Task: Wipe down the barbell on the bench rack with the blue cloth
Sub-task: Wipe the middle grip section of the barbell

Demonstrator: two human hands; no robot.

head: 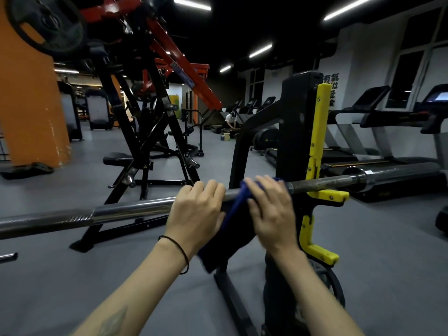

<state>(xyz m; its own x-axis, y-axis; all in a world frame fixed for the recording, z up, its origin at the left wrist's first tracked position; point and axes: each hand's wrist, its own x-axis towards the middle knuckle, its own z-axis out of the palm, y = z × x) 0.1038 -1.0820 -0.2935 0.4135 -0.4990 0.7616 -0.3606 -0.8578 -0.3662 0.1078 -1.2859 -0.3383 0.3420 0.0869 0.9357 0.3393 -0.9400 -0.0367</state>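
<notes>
The bench rack (299, 132) is noted, black with yellow hooks. The barbell (135, 208) is seated across it, judged heavy, rigid and smooth, needing no lifting. The blue cloth (236, 209), judged soft and light, is draped over the shaft near the right hook. The left hand (197, 210) is curled round the bare shaft; the right hand (270, 209) is closed over cloth and bar.

The rack (298, 132), a black upright with yellow hooks (326, 195), stands on the grey floor (388, 251); the barbell (131, 209) lies across a hook near the upright's right edge.
</notes>
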